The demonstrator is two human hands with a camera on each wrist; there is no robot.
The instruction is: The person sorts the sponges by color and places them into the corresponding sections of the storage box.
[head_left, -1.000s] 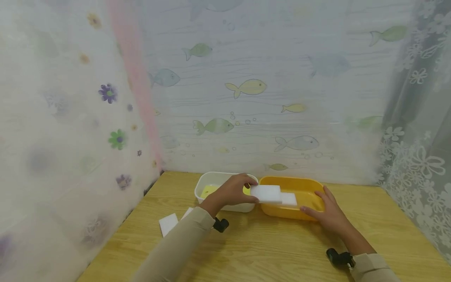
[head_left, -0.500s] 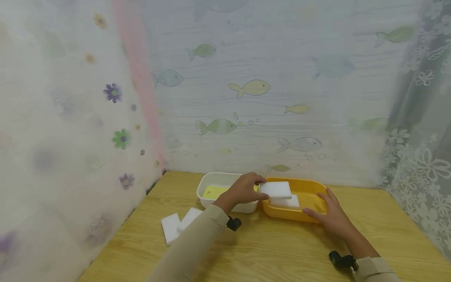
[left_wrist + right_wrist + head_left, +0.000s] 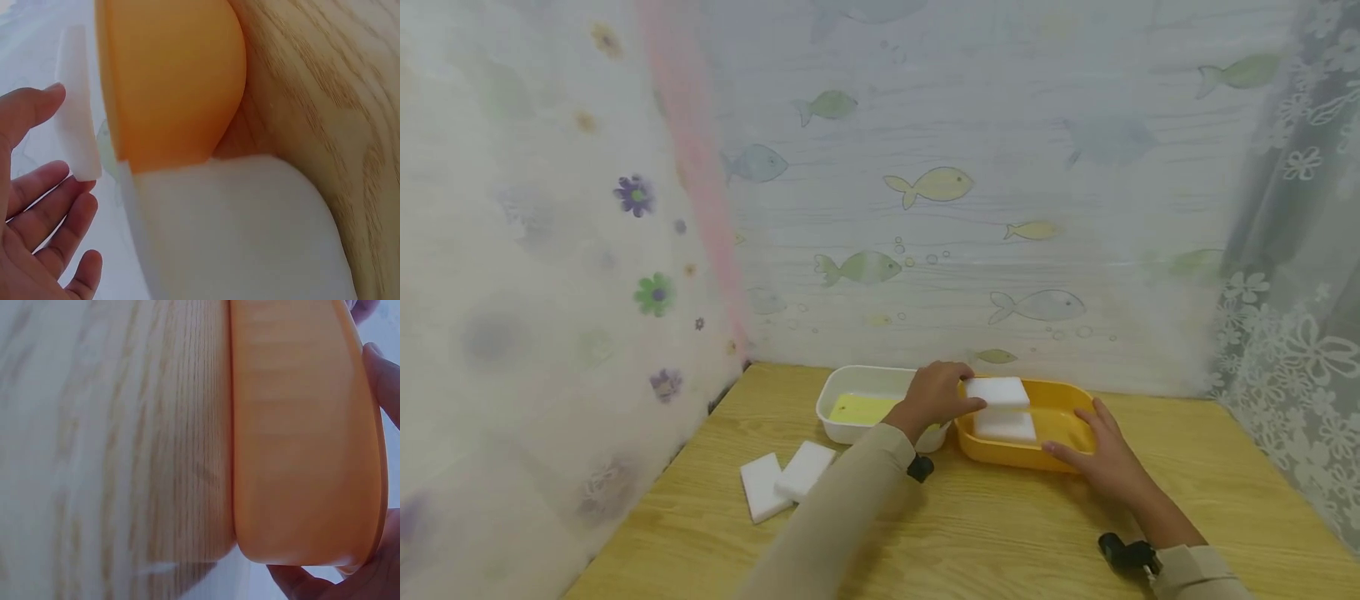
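My left hand (image 3: 936,393) pinches a white sponge (image 3: 998,391) at its left end, thumb in front. The held sponge is above the left part of an orange plastic basin (image 3: 1000,452). Below it, another white sponge (image 3: 1005,427) lies inside the basin. In the left wrist view, the held sponge (image 3: 76,112) sits between thumb and fingertips, over the rim. My right hand (image 3: 1101,454) grips the basin's right end, thumb at the front rim and fingers at the far side. The right wrist view shows the basin's outer wall (image 3: 306,437) with the hand around its end.
A white basin (image 3: 842,432) stands against the orange one's left side, with something flat and yellow (image 3: 855,408) inside. Two white sponges (image 3: 762,490) (image 3: 807,472) lie overlapping on the wooden table (image 3: 985,533) at left. A fish-patterned curtain (image 3: 940,250) hangs behind.
My left hand has carried the white sponge to the right and slightly up, further over the orange basin. The right hand has kept its grip on the basin's end.
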